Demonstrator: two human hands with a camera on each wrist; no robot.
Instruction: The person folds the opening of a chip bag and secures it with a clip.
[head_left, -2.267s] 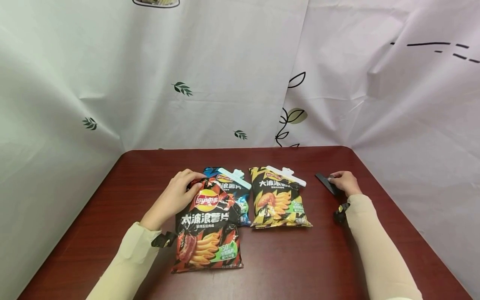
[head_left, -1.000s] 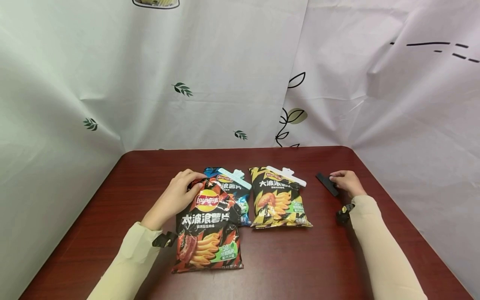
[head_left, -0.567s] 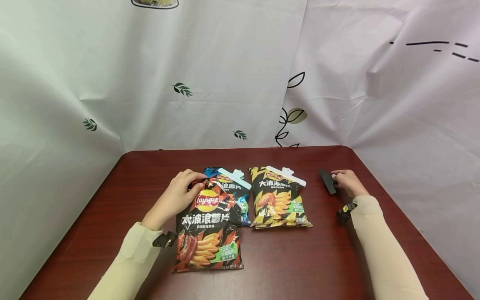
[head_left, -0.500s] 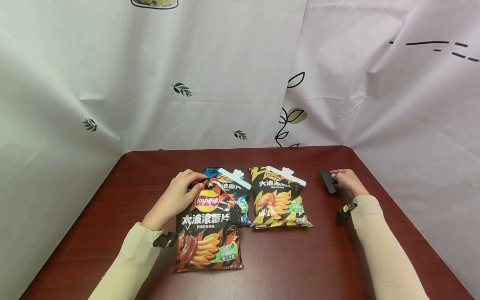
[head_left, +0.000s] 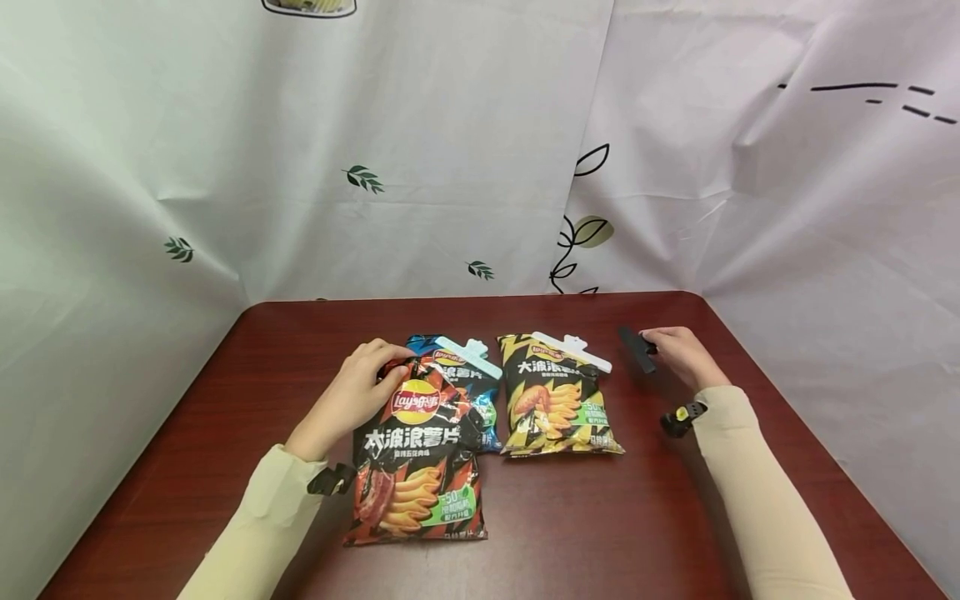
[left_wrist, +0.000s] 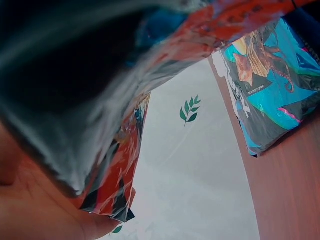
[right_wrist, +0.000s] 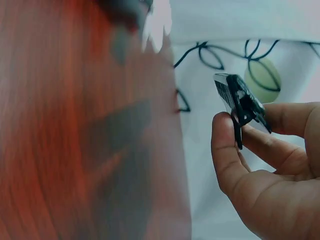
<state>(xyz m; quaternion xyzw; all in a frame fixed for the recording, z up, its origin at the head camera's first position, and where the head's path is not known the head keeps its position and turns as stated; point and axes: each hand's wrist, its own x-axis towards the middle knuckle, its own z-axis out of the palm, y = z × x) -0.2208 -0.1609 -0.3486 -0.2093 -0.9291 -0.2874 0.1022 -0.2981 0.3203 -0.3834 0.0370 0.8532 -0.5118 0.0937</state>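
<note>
My left hand (head_left: 348, 408) grips the top of a red and black bag of potato chips (head_left: 420, 467) in the head view. In the left wrist view the thumb side of the hand (left_wrist: 45, 205) lies against the crinkled foil of that bag (left_wrist: 115, 170). At the table's right side my right hand (head_left: 686, 358) pinches a black bag clip (head_left: 636, 348) by its handle. The right wrist view has the clip (right_wrist: 242, 100) raised above the table, between the thumb and fingers (right_wrist: 225, 150); nothing is clamped in it.
A blue chip bag (head_left: 487, 412) with a pale blue clip (head_left: 471, 357) lies partly under the red one. Right of it is a yellow and black chip bag (head_left: 555, 408) with a white clip (head_left: 572, 351). The dark red table (head_left: 600, 533) backs onto a white printed curtain (head_left: 450, 208).
My right hand turned the black clip on the table, then took hold of it and lifted it, moving left and away. My left hand and the chip bags have stayed put.
</note>
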